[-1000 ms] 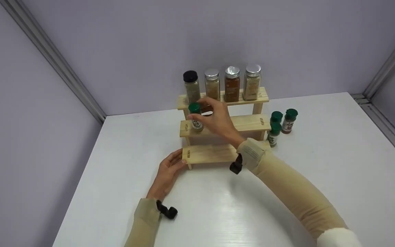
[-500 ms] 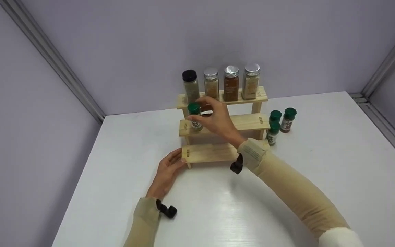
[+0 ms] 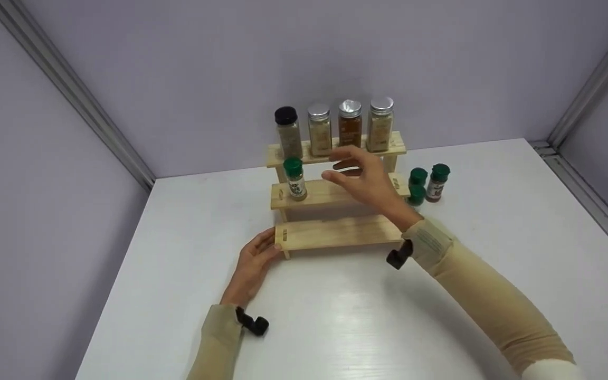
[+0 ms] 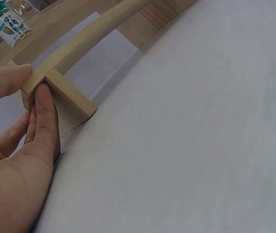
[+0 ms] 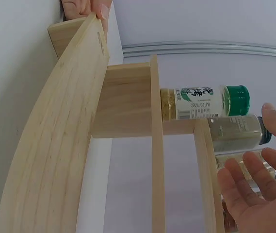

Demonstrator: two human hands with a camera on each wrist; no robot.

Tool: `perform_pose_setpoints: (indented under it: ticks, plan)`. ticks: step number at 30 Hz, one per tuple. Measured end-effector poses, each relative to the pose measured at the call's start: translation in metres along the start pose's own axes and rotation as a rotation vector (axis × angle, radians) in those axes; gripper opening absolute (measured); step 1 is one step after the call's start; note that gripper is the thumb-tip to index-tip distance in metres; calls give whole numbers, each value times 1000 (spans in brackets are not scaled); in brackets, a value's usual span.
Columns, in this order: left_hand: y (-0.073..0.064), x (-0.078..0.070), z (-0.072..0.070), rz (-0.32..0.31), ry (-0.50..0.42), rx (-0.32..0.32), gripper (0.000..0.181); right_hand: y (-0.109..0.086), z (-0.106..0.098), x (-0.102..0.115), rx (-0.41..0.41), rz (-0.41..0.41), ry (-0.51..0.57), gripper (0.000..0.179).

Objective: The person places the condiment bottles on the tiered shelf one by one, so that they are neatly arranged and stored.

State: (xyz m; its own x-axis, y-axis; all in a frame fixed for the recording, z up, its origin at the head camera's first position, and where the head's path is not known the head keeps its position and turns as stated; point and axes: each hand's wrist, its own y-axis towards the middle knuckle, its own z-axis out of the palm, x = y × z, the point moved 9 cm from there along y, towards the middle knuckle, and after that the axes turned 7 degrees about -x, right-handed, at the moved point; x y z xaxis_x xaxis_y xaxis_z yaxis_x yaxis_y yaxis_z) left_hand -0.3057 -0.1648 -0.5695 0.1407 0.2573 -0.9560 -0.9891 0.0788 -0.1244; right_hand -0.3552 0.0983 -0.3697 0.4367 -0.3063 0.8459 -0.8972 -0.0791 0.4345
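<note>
A three-step wooden spice rack (image 3: 341, 233) stands in the middle of the head view. My left hand (image 3: 250, 266) pinches the left end of its lowest step, thumb above and fingers under the edge, as the left wrist view shows. A green-capped spice jar (image 3: 296, 186) stands upright at the left end of the middle step. To the right of that jar, apart from it, hovers my right hand (image 3: 366, 182) with spread fingers and nothing in them. The right wrist view shows the gap between the jar (image 5: 198, 103) and the hand (image 5: 261, 194).
On the top step stand a black-capped jar (image 3: 289, 134) and several silver-capped ones, among them a reddish-brown jar (image 3: 350, 124). Right of the rack, several green-capped jars (image 3: 435, 184) stand on the white table (image 3: 499, 221). A pale wall (image 3: 203, 79) rises behind.
My right hand has let go of the green-capped jar and moved right, its fingers spreading. The jar stays on the middle step. The left hand keeps its hold on the rack.
</note>
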Motion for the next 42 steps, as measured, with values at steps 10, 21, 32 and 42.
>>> perform_pose_setpoints:
  ticks: [10, 21, 32, 42]
  plan:
    - [0, -2, 1, 14, 16, 7, 59, -22, -54, -17, -74, -56, -26, 39]
    - [0, -5, 1, 18, -9, 17, 58, -42, -103, -38, -113, -101, -174, 40]
    - [1, -4, 3, 12, -21, 21, 58, -61, -129, -68, -150, -78, -274, 39]
    - [-1, -2, 2, 3, -10, 14, 59, -72, -136, -91, -185, -65, -310, 41]
